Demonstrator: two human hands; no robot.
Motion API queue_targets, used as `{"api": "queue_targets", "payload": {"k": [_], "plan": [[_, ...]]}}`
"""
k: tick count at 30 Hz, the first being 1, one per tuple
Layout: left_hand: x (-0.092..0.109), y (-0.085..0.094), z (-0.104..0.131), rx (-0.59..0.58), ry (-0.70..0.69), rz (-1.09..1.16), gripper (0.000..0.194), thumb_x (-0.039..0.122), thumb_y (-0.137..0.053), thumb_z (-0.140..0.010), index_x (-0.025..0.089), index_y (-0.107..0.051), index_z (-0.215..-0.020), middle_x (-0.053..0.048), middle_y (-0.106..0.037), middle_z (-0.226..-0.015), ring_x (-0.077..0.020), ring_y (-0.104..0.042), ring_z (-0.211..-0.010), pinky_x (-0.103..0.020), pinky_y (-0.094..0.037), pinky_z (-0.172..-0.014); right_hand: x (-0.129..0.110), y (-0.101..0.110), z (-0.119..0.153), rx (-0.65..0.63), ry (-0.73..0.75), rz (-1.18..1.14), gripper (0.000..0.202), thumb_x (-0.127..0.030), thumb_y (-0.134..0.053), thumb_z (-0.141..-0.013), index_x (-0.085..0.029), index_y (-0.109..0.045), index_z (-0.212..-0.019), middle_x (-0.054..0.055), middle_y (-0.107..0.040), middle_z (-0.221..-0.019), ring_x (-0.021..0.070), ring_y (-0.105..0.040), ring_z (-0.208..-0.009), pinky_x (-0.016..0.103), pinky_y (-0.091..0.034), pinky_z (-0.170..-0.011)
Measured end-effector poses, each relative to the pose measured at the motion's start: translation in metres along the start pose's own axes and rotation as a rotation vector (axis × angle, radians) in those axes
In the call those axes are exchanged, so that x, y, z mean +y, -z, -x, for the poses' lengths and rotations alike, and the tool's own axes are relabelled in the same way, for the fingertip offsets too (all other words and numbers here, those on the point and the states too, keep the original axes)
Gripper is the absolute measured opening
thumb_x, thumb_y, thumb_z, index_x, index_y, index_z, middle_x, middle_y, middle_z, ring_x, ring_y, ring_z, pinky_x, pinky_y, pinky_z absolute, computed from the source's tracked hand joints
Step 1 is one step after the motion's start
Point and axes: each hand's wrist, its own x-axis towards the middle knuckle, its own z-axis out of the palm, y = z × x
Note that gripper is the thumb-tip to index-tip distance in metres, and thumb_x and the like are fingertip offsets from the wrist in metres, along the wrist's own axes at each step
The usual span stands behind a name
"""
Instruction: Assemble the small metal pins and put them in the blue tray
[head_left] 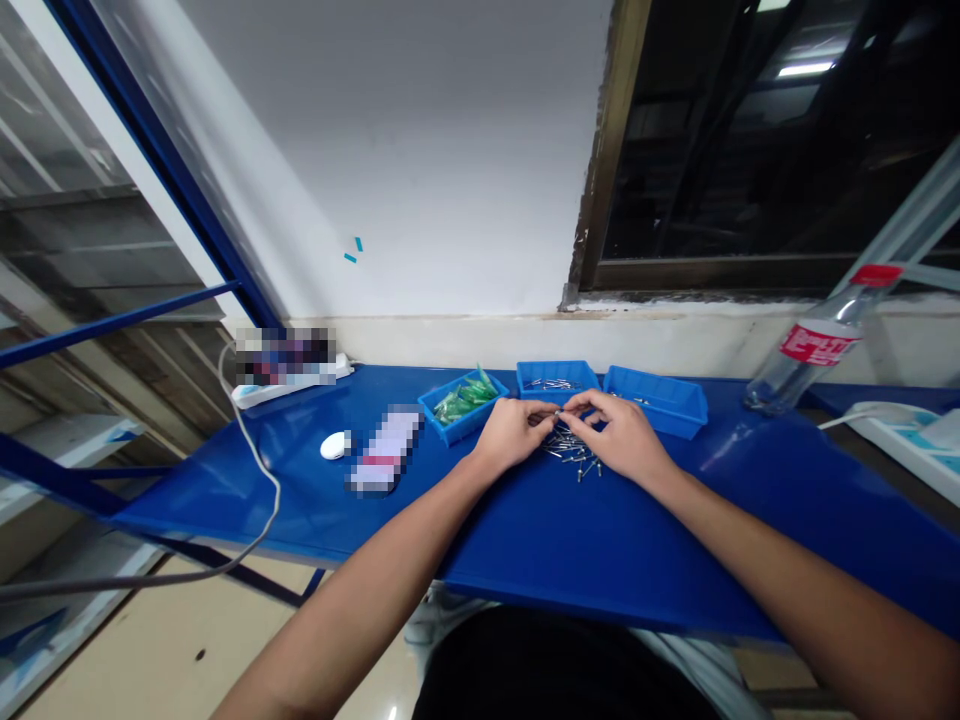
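My left hand (510, 432) and my right hand (616, 432) meet fingertip to fingertip over the blue table. Between their pinched thumbs and forefingers is a small silver piece (557, 414), apparently a metal rivet, mostly hidden by the fingers. Right below and in front lies a loose pile of rivets (577, 452), thin silver pins with thicker ends, partly covered by my hands. Behind the hands stands a blue bin (555, 368) with several similar rivets in it. Another blue bin (675, 405) at the right holds a few small pieces near its left end.
Left of my hands, a blue bin (450, 432) holds green-and-clear packets (466, 398). Further left lie a blurred-out phone-shaped thing (386, 450), a white round object (334, 446) and a power strip (300, 381) with a cable. A red-capped bottle (814, 345) stands at right.
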Motion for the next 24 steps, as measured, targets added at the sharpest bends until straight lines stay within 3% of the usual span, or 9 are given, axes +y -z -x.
{"api": "queue_targets", "payload": {"k": [9, 18, 24], "plan": [[0.006, 0.002, 0.001, 0.025, -0.006, 0.023, 0.021, 0.026, -0.065, -0.093, 0.018, -0.082, -0.102, -0.002, -0.082, -0.099, -0.0188, -0.077, -0.085, -0.027, -0.059, -0.083, 0.008, -0.003, -0.001, -0.016, -0.007, -0.064, 0.019, -0.029, -0.066, -0.088, -0.021, -0.071, -0.105, 0.007, -0.075, -0.096, 0.021, -0.072, -0.082, 0.033, -0.061, -0.069], [0.011, 0.005, 0.003, -0.029, -0.022, -0.065, 0.04, 0.045, -0.056, -0.1, 0.015, -0.082, -0.103, -0.002, -0.079, -0.081, -0.0157, -0.068, -0.069, -0.022, -0.045, -0.062, 0.004, -0.002, -0.001, -0.01, 0.053, 0.012, 0.014, -0.024, -0.062, -0.087, -0.022, -0.073, -0.097, 0.005, -0.071, -0.09, 0.019, -0.068, -0.076, 0.031, -0.057, -0.064], [0.009, 0.004, 0.003, -0.031, -0.017, -0.033, 0.037, 0.045, -0.058, -0.099, 0.017, -0.082, -0.107, -0.002, -0.08, -0.086, -0.0187, -0.073, -0.077, -0.023, -0.051, -0.068, 0.005, -0.001, -0.001, -0.018, 0.07, -0.014, 0.011, -0.025, -0.063, -0.089, -0.023, -0.072, -0.095, 0.006, -0.07, -0.093, 0.0189, -0.068, -0.078, 0.031, -0.056, -0.064]]}}
